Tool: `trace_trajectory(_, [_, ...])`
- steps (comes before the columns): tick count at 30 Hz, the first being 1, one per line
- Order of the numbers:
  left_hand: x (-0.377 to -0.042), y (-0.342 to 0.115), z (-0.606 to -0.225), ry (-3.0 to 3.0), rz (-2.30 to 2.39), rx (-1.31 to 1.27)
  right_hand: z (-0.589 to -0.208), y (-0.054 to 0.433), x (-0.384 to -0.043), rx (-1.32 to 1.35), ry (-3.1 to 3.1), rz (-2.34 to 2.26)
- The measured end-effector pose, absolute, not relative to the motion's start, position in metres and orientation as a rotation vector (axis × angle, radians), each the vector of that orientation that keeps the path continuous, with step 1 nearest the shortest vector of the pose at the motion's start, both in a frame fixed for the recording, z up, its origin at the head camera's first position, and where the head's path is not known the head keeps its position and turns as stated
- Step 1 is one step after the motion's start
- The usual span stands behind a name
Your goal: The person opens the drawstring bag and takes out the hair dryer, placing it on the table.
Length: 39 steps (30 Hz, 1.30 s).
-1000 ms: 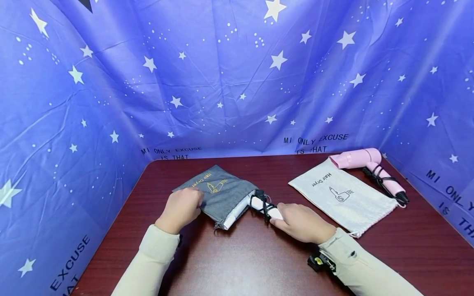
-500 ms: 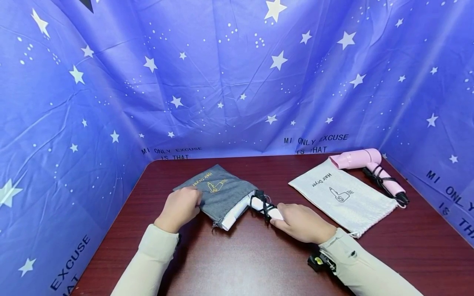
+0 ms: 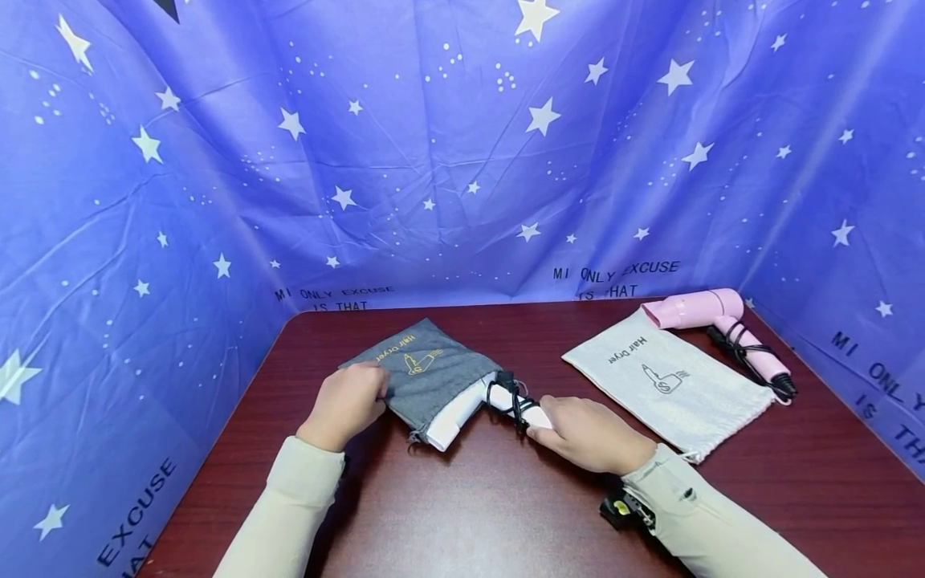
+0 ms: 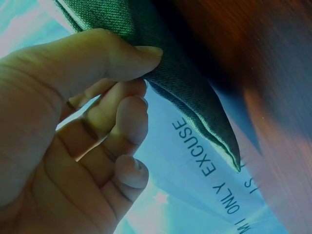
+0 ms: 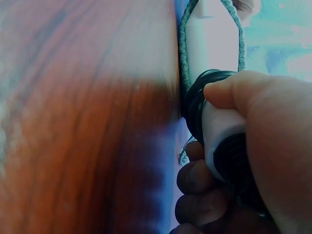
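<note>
A grey drawstring bag with yellow hair-dryer print lies left of the table's middle. My left hand pinches its closed end between thumb and forefinger; the other fingers curl loosely below. From the bag's mouth sticks a white hair dryer, its barrel partly covered by the cloth. Black cord is wound round its handle, which my right hand grips at the end. In the right wrist view the thumb lies along the handle and the fingers curl beneath it.
A pale drawstring bag with black print lies flat at the right. Resting partly on its far edge is a pink hair dryer, cord wrapped round its handle. A blue star-printed curtain encloses the dark red table.
The left hand has drawn the grey bag slightly left, and more of the white barrel shows at its mouth. The right hand stays in place on the handle.
</note>
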State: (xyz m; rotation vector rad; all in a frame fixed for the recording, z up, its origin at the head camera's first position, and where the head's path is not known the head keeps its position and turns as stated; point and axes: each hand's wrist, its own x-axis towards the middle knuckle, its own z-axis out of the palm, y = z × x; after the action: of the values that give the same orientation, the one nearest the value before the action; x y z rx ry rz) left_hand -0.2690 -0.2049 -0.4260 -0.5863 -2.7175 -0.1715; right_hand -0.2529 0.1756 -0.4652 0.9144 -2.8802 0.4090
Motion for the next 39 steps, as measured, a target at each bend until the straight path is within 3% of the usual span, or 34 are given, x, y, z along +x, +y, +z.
trace_trajectory(28, [-0.270,-0.207,-0.433,-2.681,-0.139,-0.519,-0.467,0.176,-0.258,0.963,-2.865,0.435])
trace_trajectory(39, [-0.275,-0.198,-0.440,-2.645,0.013,-0.690,-0.469,0.181,-0.259,1.008,-2.834,0.443])
